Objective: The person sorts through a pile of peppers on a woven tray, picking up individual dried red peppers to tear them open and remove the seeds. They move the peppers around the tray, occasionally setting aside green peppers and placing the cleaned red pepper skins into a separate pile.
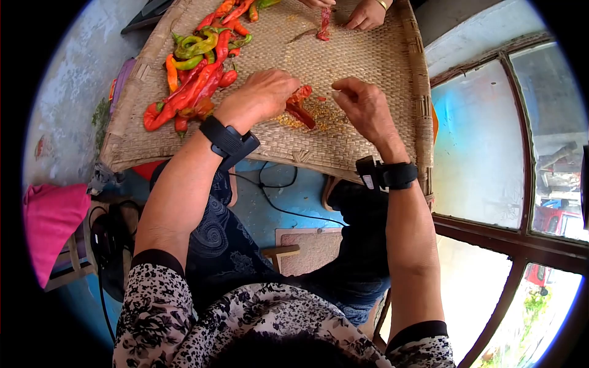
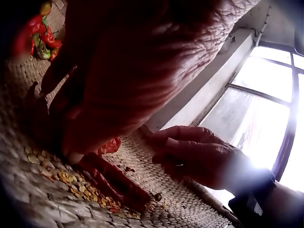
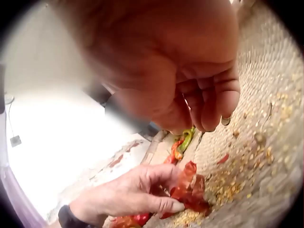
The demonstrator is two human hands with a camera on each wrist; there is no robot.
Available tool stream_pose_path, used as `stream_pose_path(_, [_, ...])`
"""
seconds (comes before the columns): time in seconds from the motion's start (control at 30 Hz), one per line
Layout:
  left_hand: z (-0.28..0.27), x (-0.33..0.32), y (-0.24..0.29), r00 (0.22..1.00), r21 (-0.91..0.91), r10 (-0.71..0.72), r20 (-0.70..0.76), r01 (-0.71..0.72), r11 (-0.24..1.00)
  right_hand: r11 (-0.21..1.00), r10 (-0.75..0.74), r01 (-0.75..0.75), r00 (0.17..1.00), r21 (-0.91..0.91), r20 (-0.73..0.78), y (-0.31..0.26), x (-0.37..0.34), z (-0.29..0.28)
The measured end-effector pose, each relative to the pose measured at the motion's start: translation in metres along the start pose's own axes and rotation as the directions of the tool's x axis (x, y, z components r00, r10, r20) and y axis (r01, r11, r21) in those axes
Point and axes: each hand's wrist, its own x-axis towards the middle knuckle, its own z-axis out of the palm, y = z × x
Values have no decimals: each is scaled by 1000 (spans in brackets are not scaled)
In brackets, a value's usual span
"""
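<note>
The left hand (image 1: 261, 98) pinches an opened red pepper (image 1: 300, 109) just above the woven tray (image 1: 343, 67); in the right wrist view its thumb lies along the pepper (image 3: 190, 190). Yellow seeds (image 2: 78, 185) are scattered under and beside the pepper. To the right of it the right hand (image 1: 366, 110) hovers over the tray, holding nothing visible, its fingers bent and the fingertips near the thumb. A pile of red, green and orange peppers (image 1: 196, 80) lies on the tray's left side.
At the tray's far edge another person's hands (image 1: 367, 15) hold a dark red pepper (image 1: 323, 26). A window (image 1: 485, 141) stands on the right, a pink cloth (image 1: 54, 224) hangs at the left, and a black cable (image 1: 276, 205) runs across the blue floor.
</note>
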Motion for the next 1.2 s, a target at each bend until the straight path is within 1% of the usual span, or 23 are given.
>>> stream_pose_path(0.03, [-3,0,1,999,-3,-19,38,19,1000,1000,22,-21,999,-23,41,-8,1,8])
stream_pose_path(0.1, [-2,-1,-3,1000,9,1,2,-1,1000,997,-53,55,998,-47,41,-11,3,23])
stream_pose_path(0.17, [-2,-2,-7,999,21,21,-34,-20,1000,963,34,32,970,-269,239,-19,5,31])
stream_pose_path(0.3, [-6,-4,-13,999,77,-15,-29,17,997,926,-24,99,978,-364,205,-28,0,42])
stream_pose_path(0.37, [-7,-6,-17,999,110,-40,-20,42,993,916,3,92,972,-389,236,-28,2,43])
stream_pose_path(0.43, [-7,-8,-20,987,39,-78,-140,84,996,906,35,81,964,-417,262,-24,3,41])
stream_pose_path(0.5, [-9,-8,-21,986,26,-94,-137,98,995,951,25,23,988,-308,151,-15,3,35])
stream_pose_path(0.57, [-14,-9,-20,984,10,-112,-136,114,993,975,65,-36,990,-217,125,-13,6,13])
stream_pose_path(0.6, [-17,-10,-17,983,-39,-137,-124,133,990,995,26,-25,1000,-92,7,-8,6,2])
stream_pose_path(0.63, [-19,-11,-15,981,-88,-160,-111,151,985,995,93,-95,992,-29,-88,-6,7,-12])
stream_pose_path(0.67, [-14,-12,-18,981,-90,-159,-113,149,985,963,243,-226,964,146,-108,5,7,-27])
stream_pose_path(0.73, [3,-13,-25,925,-210,-2,-380,-84,974,836,342,-163,902,524,-265,17,1,-53])
stream_pose_path(0.77, [8,-11,-26,925,-210,-1,-381,-86,974,804,390,-126,849,581,-356,26,-4,-65])
stream_pose_path(0.83, [8,-7,-22,841,-184,49,-539,-174,967,838,469,-189,727,511,-501,41,-13,-85])
stream_pose_path(0.87, [3,-6,-19,840,-184,52,-540,-178,967,906,419,-266,674,330,-608,60,-15,-95])
stream_pose_path(0.9, [-10,-8,-11,924,-247,-5,-383,-97,964,926,344,-352,625,140,-701,79,-18,-101])
stream_pose_path(0.93, [-18,-9,-6,976,-295,-59,-212,-7,955,925,343,-352,624,140,-702,87,-21,-100])
stream_pose_path(0.97, [-17,-8,-6,975,-295,-57,-212,-8,955,853,127,-471,604,-223,-787,96,-24,-100])
stream_pose_path(1.0, [-17,-6,-6,975,-336,-34,-221,-44,941,633,-104,-565,615,-529,-781,92,-24,-99])
stream_pose_path(1.03, [-17,-4,-6,973,-376,-10,-229,-79,923,633,-104,-565,615,-529,-782,89,-23,-95])
stream_pose_path(1.1, [-20,0,1,983,-397,-2,-184,-73,915,935,-30,-169,840,-313,-542,75,-18,-78])
stream_pose_path(1.17, [-20,2,5,991,-418,10,-135,-66,906,989,113,-84,960,123,-255,21,-12,-52])
stream_pose_path(1.2, [-18,2,7,985,-440,45,-164,-114,891,985,108,-89,986,149,-128,-1,-12,-42])
